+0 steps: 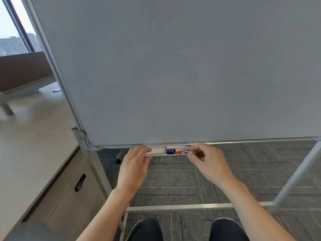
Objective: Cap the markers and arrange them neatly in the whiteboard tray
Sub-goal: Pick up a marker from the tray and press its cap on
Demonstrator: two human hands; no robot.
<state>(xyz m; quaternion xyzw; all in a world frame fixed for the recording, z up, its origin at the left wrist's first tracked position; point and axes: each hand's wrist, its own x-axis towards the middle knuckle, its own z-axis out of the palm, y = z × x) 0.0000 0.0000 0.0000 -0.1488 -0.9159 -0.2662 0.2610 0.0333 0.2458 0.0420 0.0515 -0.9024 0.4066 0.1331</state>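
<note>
- Though both hands reach the tray, sorting looks unfinished.
- Left hand (134, 164), at 7 o'clock of the markers (171, 150), lies open, flat on white barrels.
- Right hand (207, 160), at 4 o'clock, pinches one marker's end.
- In the whiteboard tray (156, 154), red and blue caps seem fitted but sit jumbled.

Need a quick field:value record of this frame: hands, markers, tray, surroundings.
left hand: flat, fingers resting on white marker barrels at the tray's left end
right hand: fingertips pinched at the right end of the markers; whether it grips one is unclear
markers: clustered, red and blue caps visible
tray: below whiteboard
floor: grey carpet
</note>
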